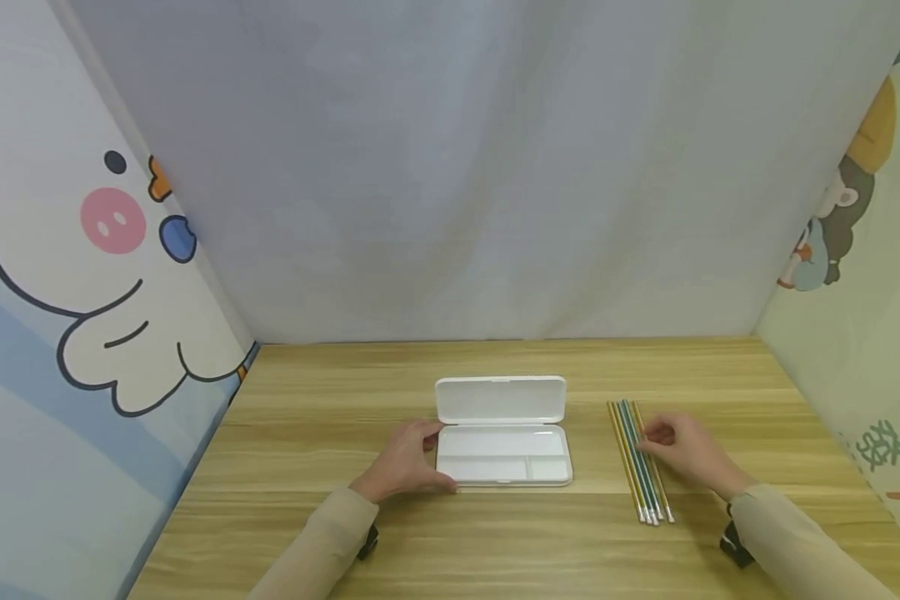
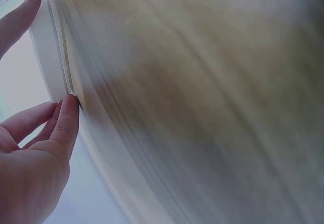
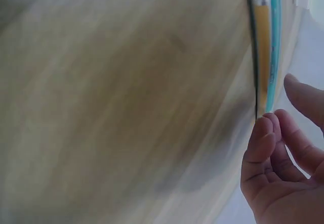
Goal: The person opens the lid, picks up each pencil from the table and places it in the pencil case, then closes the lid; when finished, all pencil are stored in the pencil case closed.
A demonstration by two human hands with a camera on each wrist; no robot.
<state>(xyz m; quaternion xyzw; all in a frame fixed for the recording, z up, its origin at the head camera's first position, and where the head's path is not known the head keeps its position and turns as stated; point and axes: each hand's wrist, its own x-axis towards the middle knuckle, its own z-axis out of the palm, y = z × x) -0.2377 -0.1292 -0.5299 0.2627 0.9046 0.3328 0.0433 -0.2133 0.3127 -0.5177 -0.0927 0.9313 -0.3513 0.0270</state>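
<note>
A white plastic pencil case [image 1: 502, 454] lies on the table with its hinged lid [image 1: 501, 400] raised at the back. Inside, dividers form one long rear compartment and two shorter front ones. My left hand [image 1: 408, 458] holds the case's left end, thumb at the front corner and fingers near the back. To the right of the case lie several yellow and green pencils [image 1: 636, 467], side by side, their metal-banded eraser ends toward me. The right hand [image 1: 682, 450] is at the right side of these pencils, fingertips beside them. In the right wrist view its thumb [image 3: 304, 97] stands apart from the fingers.
The wood-grain table [image 1: 330, 392] ends against a pale grey curtain [image 1: 495, 192] at the back. Cartoon-printed panels [image 1: 120, 275] flank it on the left and right. Dark straps [image 1: 735, 542] show at both wrists below the sleeves.
</note>
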